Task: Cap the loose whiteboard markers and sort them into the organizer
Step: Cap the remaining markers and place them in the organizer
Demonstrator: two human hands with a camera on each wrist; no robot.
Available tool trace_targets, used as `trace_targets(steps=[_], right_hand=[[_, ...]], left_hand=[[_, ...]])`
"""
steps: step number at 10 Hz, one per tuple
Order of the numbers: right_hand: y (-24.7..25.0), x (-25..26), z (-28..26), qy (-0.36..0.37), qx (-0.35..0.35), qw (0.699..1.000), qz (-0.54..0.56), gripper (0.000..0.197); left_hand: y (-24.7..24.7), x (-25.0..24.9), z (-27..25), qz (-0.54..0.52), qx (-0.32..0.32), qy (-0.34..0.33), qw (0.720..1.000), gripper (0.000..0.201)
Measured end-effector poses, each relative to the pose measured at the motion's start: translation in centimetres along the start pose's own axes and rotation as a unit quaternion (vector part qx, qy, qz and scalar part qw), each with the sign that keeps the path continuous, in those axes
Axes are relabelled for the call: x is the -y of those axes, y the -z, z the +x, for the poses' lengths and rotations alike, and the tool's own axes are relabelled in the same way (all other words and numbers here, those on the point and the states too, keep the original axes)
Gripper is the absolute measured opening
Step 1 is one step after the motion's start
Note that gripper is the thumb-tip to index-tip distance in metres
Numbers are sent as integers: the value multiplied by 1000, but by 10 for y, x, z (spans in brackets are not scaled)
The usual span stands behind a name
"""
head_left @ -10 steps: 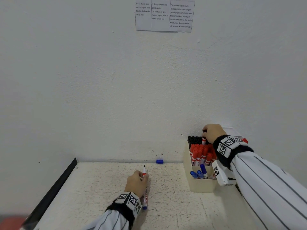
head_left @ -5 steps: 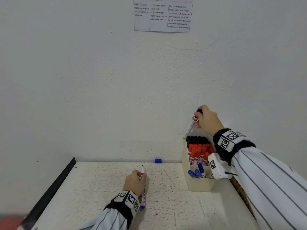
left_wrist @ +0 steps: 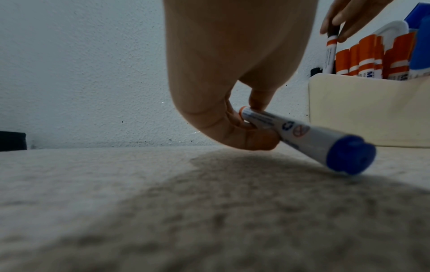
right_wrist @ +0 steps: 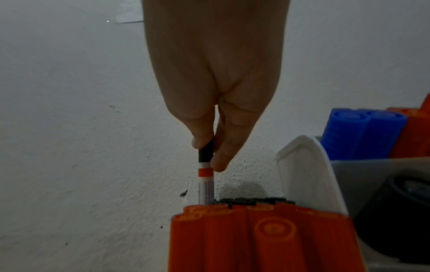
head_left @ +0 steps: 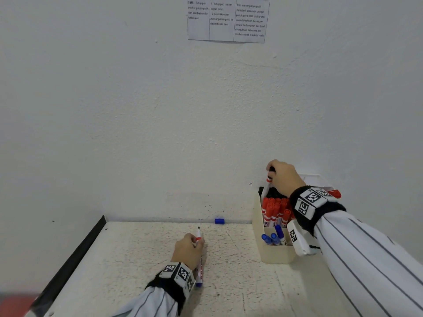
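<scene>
My left hand (head_left: 197, 243) rests on the white table (head_left: 128, 259) and grips an uncapped marker (head_left: 200, 269) with a blue end; its tip points at the wall. In the left wrist view the fingers (left_wrist: 253, 117) curl round this marker (left_wrist: 309, 136). My right hand (head_left: 274, 173) pinches the black cap of another marker (head_left: 266, 189) that stands upright, its lower end in the back compartment of the cream organizer (head_left: 272, 255) among black markers. The right wrist view shows that hand (right_wrist: 210, 154) on the marker (right_wrist: 206, 182). A loose blue cap (head_left: 219, 221) lies by the wall.
The organizer holds red markers (head_left: 274, 209) in the middle and blue markers (head_left: 272, 237) in front. A white and grey container (head_left: 315, 179) sits behind my right wrist. The table's black left edge (head_left: 75, 255) drops off. A printed sheet (head_left: 226, 19) hangs on the wall.
My right hand rose from the organizer with the black-capped marker tilted in the air, then came back down so the marker stands in the back compartment. The left hand has stayed put.
</scene>
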State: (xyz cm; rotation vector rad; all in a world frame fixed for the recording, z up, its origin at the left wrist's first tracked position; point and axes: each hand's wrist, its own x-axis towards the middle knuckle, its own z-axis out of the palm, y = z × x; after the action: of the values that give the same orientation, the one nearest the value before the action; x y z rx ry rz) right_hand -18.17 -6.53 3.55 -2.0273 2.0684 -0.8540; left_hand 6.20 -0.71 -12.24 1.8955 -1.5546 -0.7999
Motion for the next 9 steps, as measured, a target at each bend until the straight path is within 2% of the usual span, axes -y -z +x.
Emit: trace_targets(steps=[1,2,3,4,7,9], right_hand=[[-7,-2,-6,-21,6,998,-64,22],[-9,-1,-12,-36,-15,997,-60,9],[-7,4,-17,-33,16,995,-98,12],[-2,10,-22,-26,58,989,-132,27],[-4,22,-21,-72,133,968,-202,32],[-10,18,-18,-65,159,961,-215,34]], left_hand=[[0,0,0,3,2,-3,1000,19],[-1,2,1,-1,1,-8,1000,20],[0,2,1,1,1,-8,1000,19],[0,1,0,-4,1,-11,1000,19],[0,1,0,3,1,-9,1000,20],[1,0,0,6,0,-6,1000,19]])
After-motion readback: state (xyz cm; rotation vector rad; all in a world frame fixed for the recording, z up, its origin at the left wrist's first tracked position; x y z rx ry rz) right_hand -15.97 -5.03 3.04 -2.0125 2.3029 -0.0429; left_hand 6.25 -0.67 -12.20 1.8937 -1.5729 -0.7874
